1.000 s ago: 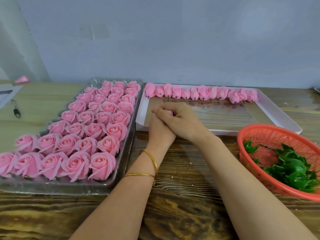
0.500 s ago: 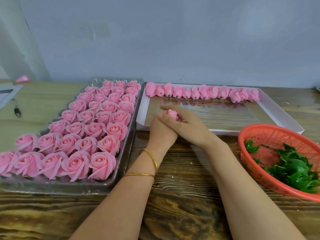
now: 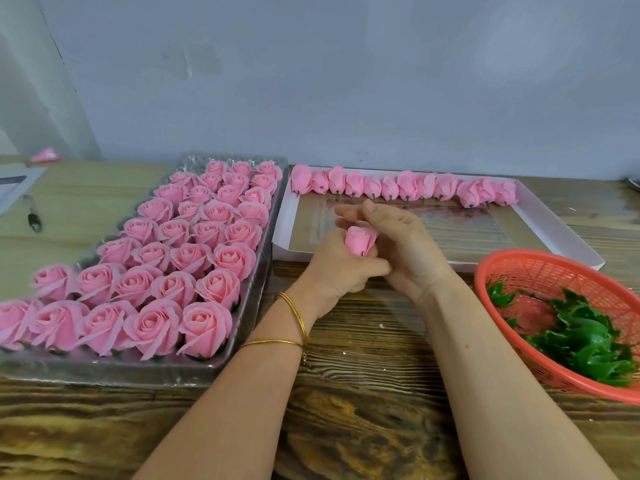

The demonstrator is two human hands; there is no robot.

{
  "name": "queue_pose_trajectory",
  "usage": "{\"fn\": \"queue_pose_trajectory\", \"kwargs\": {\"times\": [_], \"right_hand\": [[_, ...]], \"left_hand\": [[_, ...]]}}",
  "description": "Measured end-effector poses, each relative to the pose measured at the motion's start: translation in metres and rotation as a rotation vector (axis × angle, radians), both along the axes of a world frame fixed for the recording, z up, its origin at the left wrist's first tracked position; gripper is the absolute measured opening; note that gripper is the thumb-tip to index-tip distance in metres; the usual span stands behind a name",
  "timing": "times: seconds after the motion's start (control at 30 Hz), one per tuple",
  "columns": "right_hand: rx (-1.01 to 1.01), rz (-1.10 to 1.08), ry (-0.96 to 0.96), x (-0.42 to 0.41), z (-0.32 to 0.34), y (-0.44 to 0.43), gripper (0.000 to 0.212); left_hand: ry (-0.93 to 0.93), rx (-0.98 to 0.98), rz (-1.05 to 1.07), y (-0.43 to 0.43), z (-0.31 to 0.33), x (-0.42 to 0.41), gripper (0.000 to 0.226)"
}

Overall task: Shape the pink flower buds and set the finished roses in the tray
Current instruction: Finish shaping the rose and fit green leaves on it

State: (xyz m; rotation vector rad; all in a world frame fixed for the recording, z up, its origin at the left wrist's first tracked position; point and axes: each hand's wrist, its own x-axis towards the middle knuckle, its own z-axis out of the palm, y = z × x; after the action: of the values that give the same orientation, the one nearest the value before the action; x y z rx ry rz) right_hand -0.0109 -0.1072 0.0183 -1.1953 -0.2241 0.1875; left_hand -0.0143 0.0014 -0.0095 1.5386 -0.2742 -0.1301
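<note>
**A pink bud gets its shape**

The bud (image 3: 360, 239) sticks up out of the left hand (image 3: 341, 271). That hand's fingers curl round the bud's bottom end and hold it. The petals are closed up tight. The right hand (image 3: 405, 244) is just beside the bud. Its fingers are loose and nearly straight, and they seem to touch the far side of the petals. It holds nothing.

To do this step well, I think the left hand should hold the bottom firmly but not squash it. The right fingers should pull the outer petals open gently, one at a time, turning the bud a little each go. A hard pull may tear a soft petal.

Left of the grip sits the tray (image 3: 104, 374), almost full of finished roses (image 3: 194, 251). Past the grip, more buds (image 3: 403, 185) lie in a row along the back of a white box (image 3: 554, 230). Right of the grip is a red basket (image 3: 519, 265) with green leaves (image 3: 581, 337). It all sits on a wooden table (image 3: 363, 410).
</note>
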Motion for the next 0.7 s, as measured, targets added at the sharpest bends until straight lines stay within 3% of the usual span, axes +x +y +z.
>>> {"fn": "queue_pose_trajectory", "kwargs": {"times": [0.4,0.7], "right_hand": [[0.022,0.1,-0.042,-0.001,-0.003,0.0,0.012],[0.007,0.126,-0.049,0.001,-0.007,-0.001,0.02]], "left_hand": [[0.107,-0.06,-0.025,-0.003,0.008,-0.006,0.042],[0.104,-0.061,0.017,-0.003,0.012,-0.008,0.037]]}}
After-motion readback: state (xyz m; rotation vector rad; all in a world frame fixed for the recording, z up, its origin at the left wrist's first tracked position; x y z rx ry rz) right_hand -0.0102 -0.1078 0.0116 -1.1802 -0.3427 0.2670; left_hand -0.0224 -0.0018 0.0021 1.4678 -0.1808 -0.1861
